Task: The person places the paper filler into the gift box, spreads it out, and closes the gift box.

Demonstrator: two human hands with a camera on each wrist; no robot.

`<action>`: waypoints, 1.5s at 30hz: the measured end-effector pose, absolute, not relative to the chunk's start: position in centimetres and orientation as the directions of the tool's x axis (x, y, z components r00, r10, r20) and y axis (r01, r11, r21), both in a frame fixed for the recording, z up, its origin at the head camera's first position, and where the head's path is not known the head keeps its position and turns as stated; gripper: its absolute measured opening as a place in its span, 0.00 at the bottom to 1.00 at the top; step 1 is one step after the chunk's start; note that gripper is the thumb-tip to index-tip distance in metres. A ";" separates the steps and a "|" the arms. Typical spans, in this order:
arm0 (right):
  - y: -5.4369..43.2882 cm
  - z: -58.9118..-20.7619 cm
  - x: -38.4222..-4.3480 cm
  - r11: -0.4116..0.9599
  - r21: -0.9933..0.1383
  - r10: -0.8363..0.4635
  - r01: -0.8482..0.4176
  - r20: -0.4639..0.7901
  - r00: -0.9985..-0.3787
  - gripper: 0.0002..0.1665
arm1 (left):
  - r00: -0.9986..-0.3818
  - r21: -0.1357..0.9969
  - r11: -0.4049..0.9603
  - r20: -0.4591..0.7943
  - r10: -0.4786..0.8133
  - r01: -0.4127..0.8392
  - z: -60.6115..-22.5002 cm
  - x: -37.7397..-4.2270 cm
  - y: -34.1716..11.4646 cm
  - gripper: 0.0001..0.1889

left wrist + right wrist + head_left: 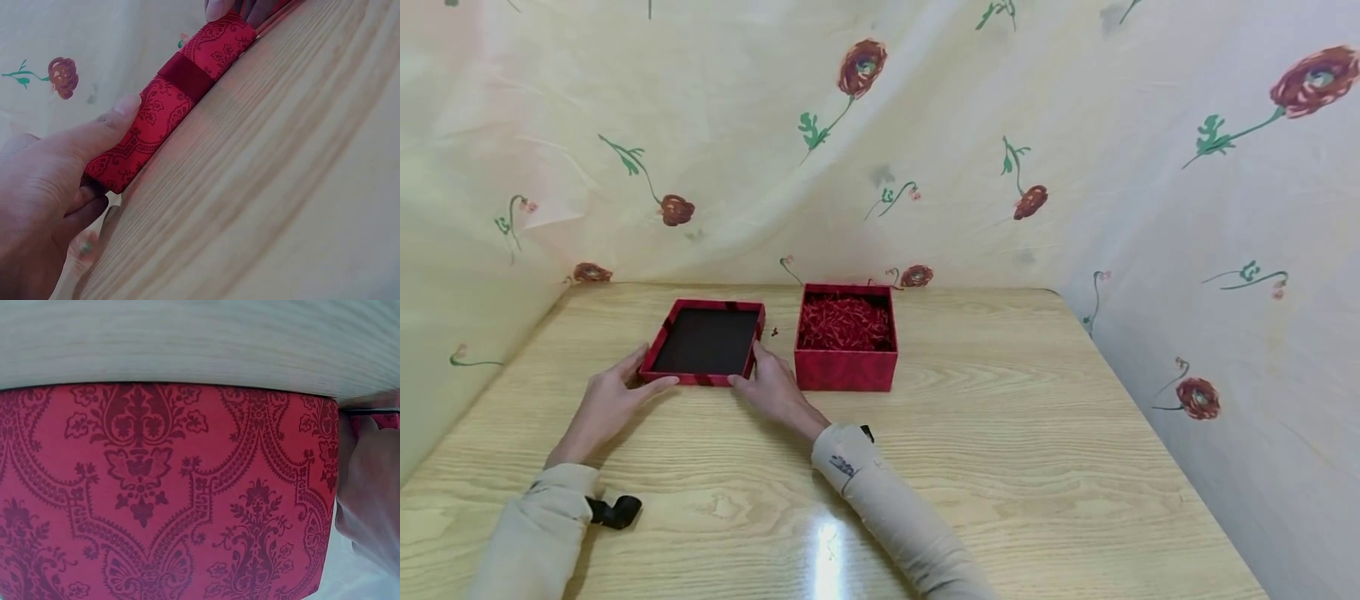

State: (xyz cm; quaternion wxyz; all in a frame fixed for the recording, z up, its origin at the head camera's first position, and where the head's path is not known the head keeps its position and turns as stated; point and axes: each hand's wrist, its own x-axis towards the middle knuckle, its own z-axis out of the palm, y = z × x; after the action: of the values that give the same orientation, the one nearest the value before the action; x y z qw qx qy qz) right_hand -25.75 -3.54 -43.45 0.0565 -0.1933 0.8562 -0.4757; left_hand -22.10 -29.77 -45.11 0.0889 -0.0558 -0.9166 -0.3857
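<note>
Cream cloth (737,108) printed with red flowers is hung behind and beside a pale wood-grain table (1015,433). On its left part, a shallow red box lid (706,342) is held at its two near corners, black inside facing up; whether it is fully supported by the wood cannot be told. Its left corner is pinched by the left hand (613,402), thumb laid on the near wall; its right corner is gripped likewise by the right hand (773,387), both being closed only as far as the wall allows. Dark red ribbon (186,76) is seen across the patterned near wall. Just right of the right hand, a deeper red damask-patterned box (846,371) is filled with red shredded paper (846,323).
</note>
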 end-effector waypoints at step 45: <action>-3.1 -40.9 -24.9 0.278 -0.926 -0.368 -0.255 0.142 -0.919 0.44 | -0.941 0.754 0.626 0.326 -0.093 0.199 -43.1 -21.7 -28.7 0.38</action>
State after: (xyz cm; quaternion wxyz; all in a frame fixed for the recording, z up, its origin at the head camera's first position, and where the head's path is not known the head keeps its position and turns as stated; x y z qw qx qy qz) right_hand -24.89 -3.09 -40.88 0.0497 -0.1951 0.7978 -0.5682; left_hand -21.65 -28.72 -43.12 0.1694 -0.0301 -0.8855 -0.4315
